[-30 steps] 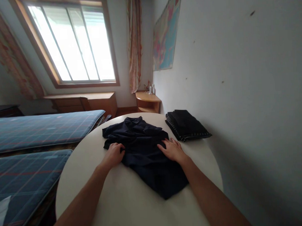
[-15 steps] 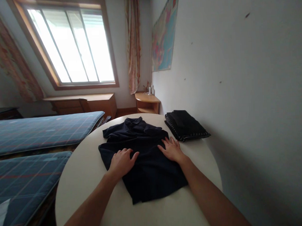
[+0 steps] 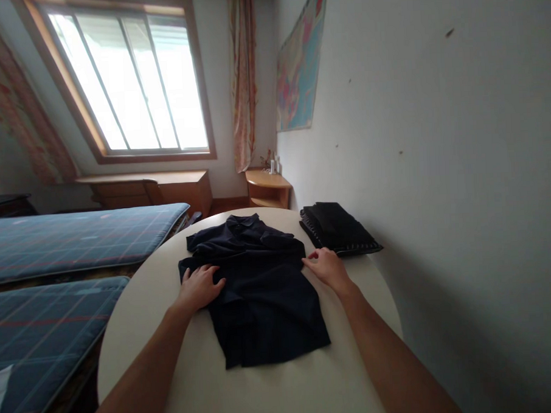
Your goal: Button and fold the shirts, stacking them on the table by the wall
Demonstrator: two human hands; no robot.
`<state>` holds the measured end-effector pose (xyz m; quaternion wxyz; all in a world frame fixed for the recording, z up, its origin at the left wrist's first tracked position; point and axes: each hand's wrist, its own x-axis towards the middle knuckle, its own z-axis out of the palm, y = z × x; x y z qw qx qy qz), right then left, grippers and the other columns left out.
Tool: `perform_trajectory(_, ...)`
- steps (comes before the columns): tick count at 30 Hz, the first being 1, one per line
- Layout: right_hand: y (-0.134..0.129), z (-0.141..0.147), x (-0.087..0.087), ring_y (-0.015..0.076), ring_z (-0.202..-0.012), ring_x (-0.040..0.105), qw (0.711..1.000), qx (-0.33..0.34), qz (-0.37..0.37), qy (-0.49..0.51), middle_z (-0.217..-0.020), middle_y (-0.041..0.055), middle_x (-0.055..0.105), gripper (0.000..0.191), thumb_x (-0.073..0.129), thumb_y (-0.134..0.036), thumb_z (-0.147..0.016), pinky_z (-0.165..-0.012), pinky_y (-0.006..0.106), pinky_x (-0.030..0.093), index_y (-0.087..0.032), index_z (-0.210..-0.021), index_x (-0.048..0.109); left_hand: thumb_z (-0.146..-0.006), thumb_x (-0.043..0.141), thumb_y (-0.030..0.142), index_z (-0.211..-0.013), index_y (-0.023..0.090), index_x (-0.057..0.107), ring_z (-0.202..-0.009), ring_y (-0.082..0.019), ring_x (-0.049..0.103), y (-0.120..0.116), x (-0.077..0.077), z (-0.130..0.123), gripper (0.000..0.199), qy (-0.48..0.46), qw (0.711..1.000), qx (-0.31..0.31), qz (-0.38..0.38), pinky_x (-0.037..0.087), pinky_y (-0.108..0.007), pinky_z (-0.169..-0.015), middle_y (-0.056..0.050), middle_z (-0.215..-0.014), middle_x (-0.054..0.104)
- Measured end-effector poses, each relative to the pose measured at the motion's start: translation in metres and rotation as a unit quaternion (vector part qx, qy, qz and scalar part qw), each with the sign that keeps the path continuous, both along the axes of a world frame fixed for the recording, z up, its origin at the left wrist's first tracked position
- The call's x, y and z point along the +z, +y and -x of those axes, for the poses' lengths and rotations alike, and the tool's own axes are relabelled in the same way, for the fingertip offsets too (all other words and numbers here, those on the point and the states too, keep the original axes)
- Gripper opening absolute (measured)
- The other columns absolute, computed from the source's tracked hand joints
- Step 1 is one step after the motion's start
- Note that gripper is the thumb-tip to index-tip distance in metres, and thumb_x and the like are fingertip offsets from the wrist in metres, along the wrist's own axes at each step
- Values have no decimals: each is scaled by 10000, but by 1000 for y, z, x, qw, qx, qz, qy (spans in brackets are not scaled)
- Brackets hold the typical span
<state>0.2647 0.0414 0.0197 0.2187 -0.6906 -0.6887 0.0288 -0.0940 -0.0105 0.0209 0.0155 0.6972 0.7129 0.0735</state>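
A dark navy short-sleeved shirt [image 3: 270, 304] lies spread on the round white table [image 3: 139, 334], its collar toward the far edge and some folds across its upper part. My left hand [image 3: 200, 287] rests on the shirt's left edge, fingers apart and bent over the cloth. At the right edge of the shirt is my right hand [image 3: 326, 268], its thumb and forefinger close together by the fabric; whether cloth is between them is too small to tell. Beyond it sits a folded black cloth item [image 3: 338, 228] with pale stitching along its edges.
A plain wall [image 3: 462, 192] rises along the right side. Two plaid mattresses [image 3: 76, 239] stand to the left of the table. Farther back are a wooden desk [image 3: 183, 181], a corner shelf [image 3: 267, 180] and a window [image 3: 133, 79] with curtains.
My left hand has slid left across the shirt. My right hand moved right, off the cloth to its edge, and its fingers drew together. The shirt's lower part shifted left.
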Motion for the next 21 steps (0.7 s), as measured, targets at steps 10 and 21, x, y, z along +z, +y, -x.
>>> perform_trajectory(10,-3,20,-7,228,-955,673,995,67,62,41,-998,89,742,227,603,-335,-821,-782,270,469,-196,-888,769,-894,500,416,-1366,176,572,-1341,-342,461,5,-15,-2,534,6,999,-31,-27,323,-477,-1112,-164,-1442,519)
perform_trajectory(21,6,17,-6,215,-856,668,988,-40,18,151,-917,102,720,227,466,-269,-905,-754,283,458,-158,-1018,629,-897,502,404,-1382,184,561,-1362,-348,437,8,-18,1,536,4,999,-32,-28,311,-482,-1123,-154,-1460,505)
